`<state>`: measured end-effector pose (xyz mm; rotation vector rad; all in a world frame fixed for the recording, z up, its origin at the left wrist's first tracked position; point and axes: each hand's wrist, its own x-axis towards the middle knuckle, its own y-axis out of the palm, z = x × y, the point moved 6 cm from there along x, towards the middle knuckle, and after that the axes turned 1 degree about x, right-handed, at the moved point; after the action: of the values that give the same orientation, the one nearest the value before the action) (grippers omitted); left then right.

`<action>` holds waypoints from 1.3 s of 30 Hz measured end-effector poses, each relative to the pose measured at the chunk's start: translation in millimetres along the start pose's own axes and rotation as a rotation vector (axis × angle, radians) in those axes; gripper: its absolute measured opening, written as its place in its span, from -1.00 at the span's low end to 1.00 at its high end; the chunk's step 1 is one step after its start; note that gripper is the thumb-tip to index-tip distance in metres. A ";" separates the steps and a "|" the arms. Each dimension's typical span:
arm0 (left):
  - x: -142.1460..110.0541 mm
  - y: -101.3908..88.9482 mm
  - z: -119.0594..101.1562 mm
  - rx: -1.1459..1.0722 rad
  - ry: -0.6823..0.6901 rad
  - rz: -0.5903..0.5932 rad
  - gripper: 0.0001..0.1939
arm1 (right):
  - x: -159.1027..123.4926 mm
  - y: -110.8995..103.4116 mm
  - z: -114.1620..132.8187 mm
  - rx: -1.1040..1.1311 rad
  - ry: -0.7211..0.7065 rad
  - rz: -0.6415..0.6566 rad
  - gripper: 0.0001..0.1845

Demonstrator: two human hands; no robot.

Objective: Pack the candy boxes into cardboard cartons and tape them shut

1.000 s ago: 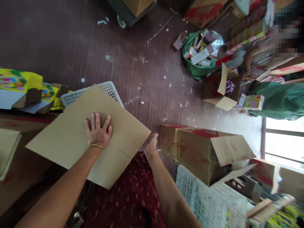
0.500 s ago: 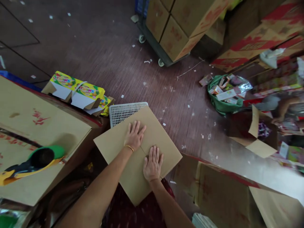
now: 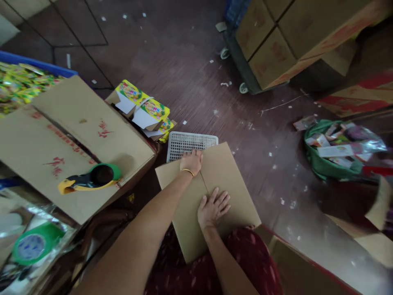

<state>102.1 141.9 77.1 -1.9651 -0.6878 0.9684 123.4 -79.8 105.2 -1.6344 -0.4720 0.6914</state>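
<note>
A flat cardboard box (image 3: 215, 192) with its two flaps closed lies across the person's lap, its far edge resting over a white plastic mesh basket (image 3: 190, 144) on the floor. The left hand (image 3: 192, 162) sits at the far end of the seam between the flaps, its fingers curled over the box's far edge and gripping it. The right hand (image 3: 212, 208) lies palm-down with the fingers spread, flat on the right flap just beside the seam, nearer the body; it presses and holds nothing. The seam runs between the two hands, from the left wrist down toward the right thumb.

To the left a large closed carton (image 3: 70, 139) with red print carries a green and yellow tape dispenser (image 3: 90, 179) on its top. Beyond it lie folded yellow printed packs (image 3: 143, 108). A trolley with stacked cartons (image 3: 276, 45) stands farther off on the dark floor, and a green bag of packets (image 3: 334, 157) lies to the right
</note>
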 end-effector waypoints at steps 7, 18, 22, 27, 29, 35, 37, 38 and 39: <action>5.1 -4.1 4.3 -0.144 0.031 -0.035 -0.64 | 2.6 -0.4 32.3 0.105 -0.156 -0.023 -0.30; -222.3 -20.9 197.1 -1.095 -1.170 -0.511 -0.88 | 2.5 -4.5 36.0 0.117 -0.160 -0.007 -0.30; -244.1 -17.7 252.2 -1.533 -1.494 -0.629 -0.73 | 9.9 -15.7 33.3 0.181 -0.163 0.091 -0.30; -212.8 -26.4 270.8 -1.706 -1.518 -0.607 -0.78 | 26.1 -28.1 9.7 0.392 -0.162 0.135 -0.29; -207.2 -29.3 274.4 -1.691 -1.502 -0.658 -0.74 | 31.2 -31.4 0.0 0.476 -0.184 0.168 -0.27; -196.2 -57.4 233.1 -1.786 -1.150 -0.525 -0.76 | 33.0 -56.4 3.7 0.900 -0.034 0.442 -0.29; -183.6 -61.9 183.9 -1.799 -0.903 -0.102 -0.87 | 29.5 -64.9 26.8 1.162 0.063 0.670 -0.28; -180.3 -61.4 156.2 -1.743 -0.790 0.106 -0.85 | 27.1 -70.3 42.7 1.287 0.070 0.811 -0.26; -179.2 -59.5 131.1 -1.657 -0.705 0.249 -0.82 | 25.1 -77.3 58.7 1.389 0.042 0.948 -0.24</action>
<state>-112.0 95.9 147.0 -3.0784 -2.1776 1.4483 108.2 -6.3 171.7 -0.4182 0.7879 1.2542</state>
